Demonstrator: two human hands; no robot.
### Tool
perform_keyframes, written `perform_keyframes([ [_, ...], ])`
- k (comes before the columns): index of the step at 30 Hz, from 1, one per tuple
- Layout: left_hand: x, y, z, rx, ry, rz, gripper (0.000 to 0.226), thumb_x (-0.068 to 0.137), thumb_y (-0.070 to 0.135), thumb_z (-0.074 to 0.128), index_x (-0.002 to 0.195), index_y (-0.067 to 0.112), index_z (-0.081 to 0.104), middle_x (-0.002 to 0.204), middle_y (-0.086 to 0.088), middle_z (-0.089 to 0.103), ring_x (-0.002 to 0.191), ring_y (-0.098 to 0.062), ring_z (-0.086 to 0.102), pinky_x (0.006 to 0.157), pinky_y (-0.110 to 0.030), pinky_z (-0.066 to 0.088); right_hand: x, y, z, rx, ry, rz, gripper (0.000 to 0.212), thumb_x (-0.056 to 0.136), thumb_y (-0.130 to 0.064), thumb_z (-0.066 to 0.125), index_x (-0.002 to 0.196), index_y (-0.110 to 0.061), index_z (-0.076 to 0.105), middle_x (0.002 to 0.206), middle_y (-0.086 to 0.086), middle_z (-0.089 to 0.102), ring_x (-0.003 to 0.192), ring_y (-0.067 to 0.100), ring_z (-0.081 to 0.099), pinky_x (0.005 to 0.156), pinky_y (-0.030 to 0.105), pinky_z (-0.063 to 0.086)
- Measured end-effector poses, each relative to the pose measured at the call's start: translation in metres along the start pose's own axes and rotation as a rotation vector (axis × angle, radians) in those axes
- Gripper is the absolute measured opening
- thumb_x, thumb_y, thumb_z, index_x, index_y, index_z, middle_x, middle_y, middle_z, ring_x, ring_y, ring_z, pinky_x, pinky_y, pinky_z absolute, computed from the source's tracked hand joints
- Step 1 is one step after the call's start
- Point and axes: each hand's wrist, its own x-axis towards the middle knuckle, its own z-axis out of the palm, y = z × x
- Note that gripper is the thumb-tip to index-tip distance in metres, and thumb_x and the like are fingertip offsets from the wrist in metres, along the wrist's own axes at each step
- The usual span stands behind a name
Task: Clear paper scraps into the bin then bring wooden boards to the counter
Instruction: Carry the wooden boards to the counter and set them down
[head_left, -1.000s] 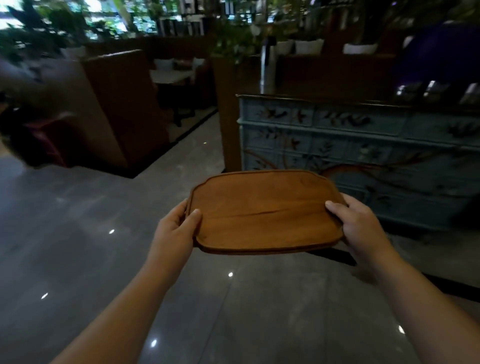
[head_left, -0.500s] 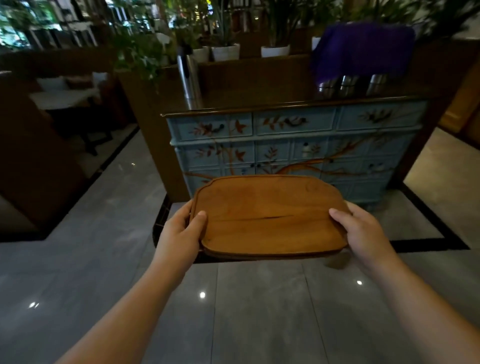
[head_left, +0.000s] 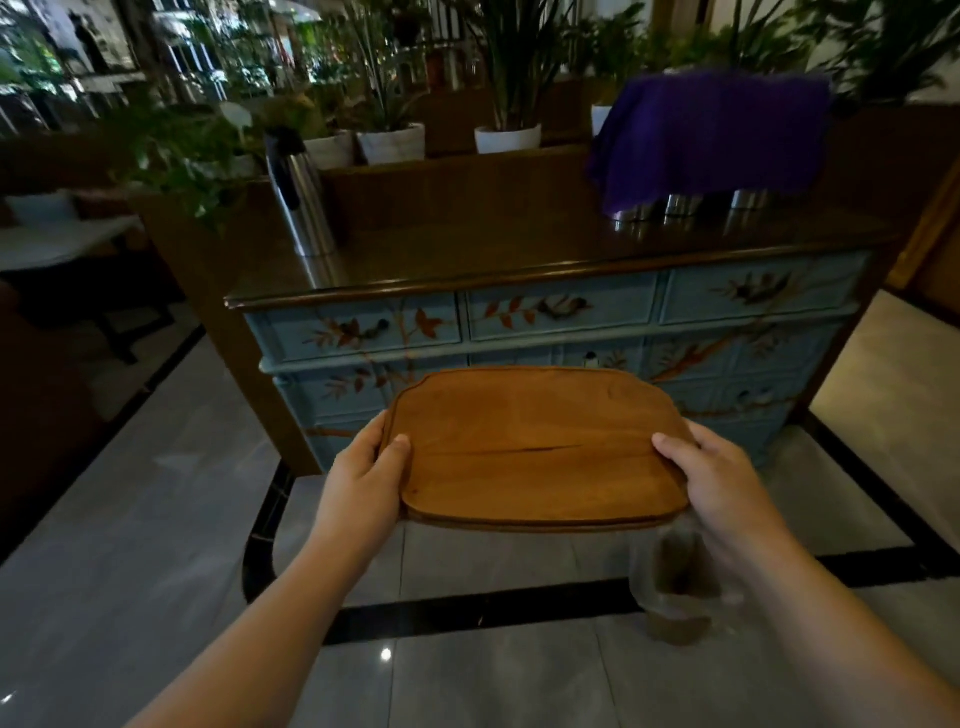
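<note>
Wooden board, warm brown with a dark crack running across its middle, is held level in the air in front of the person, above the grey tiled floor. Left hand grasps the board's edge at 9 o'clock, thumb lying on the top face and fingers tucked beneath. Right hand grasps the opposite edge at 3 o'clock in the same way, thumb on top. Beyond the board, at 12 o'clock, stands a blue cabinet painted with birds and orange leaves, its dark glossy tabletop higher than the board and apart from it. On that tabletop a steel flask stands at the 10 o'clock end, and a purple cloth drapes over several metal cylinders at the 2 o'clock end. White plant pots line the ledge behind. A blurred translucent shape, which I cannot identify, sits beneath the right wrist at 5 o'clock.
</note>
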Motion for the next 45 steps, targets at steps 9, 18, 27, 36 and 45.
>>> perform_keyframes([
  [9,0.144,0.006,0.032,-0.077,0.035,-0.005,0.028,0.095,0.029,0.043,0.104,0.047,0.061,0.085,0.010,0.073,0.068,-0.013,0.069,0.053,-0.023,0.053,0.155,-0.019,0.012,-0.043,-0.026,-0.053,0.017,0.093,-0.025,0.056,0.097,-0.025,0.073,0.088,-0.001,0.077,0.079,0.018,0.072,0.054,0.021,0.053],
  [18,0.327,-0.017,0.043,-0.082,0.005,0.039,0.029,0.094,0.030,0.045,0.098,0.052,0.064,0.092,0.011,0.073,0.079,-0.013,0.069,0.061,-0.026,0.055,0.313,-0.017,0.058,-0.083,-0.024,-0.083,0.022,0.093,-0.027,0.055,0.092,-0.036,0.075,0.092,-0.002,0.077,0.081,0.018,0.072,0.057,0.022,0.055],
  [27,0.498,-0.004,0.042,-0.028,-0.123,0.026,0.024,0.095,0.035,0.042,0.109,0.047,0.058,0.080,0.004,0.073,0.069,-0.018,0.068,0.057,-0.028,0.055,0.457,-0.020,0.096,-0.159,0.019,0.008,0.021,0.086,-0.049,0.059,0.098,-0.038,0.072,0.099,-0.004,0.076,0.091,0.018,0.071,0.076,0.040,0.054],
  [36,0.601,-0.007,0.066,0.055,-0.187,-0.020,0.038,0.095,0.035,0.043,0.133,0.035,0.044,0.100,0.000,0.069,0.079,-0.014,0.068,0.067,-0.029,0.052,0.560,-0.025,0.098,-0.267,0.022,0.061,0.016,0.085,-0.056,0.055,0.090,-0.052,0.069,0.090,-0.022,0.073,0.077,0.002,0.069,0.066,0.032,0.049],
  [45,0.696,-0.015,0.113,0.232,-0.105,-0.177,0.051,0.093,0.035,0.046,0.141,0.025,0.031,0.112,-0.006,0.061,0.083,-0.019,0.067,0.072,-0.039,0.057,0.681,-0.033,0.084,-0.454,-0.102,0.130,0.069,0.065,-0.076,0.052,0.121,-0.036,0.055,0.111,-0.010,0.059,0.101,0.018,0.058,0.084,0.042,0.047],
])
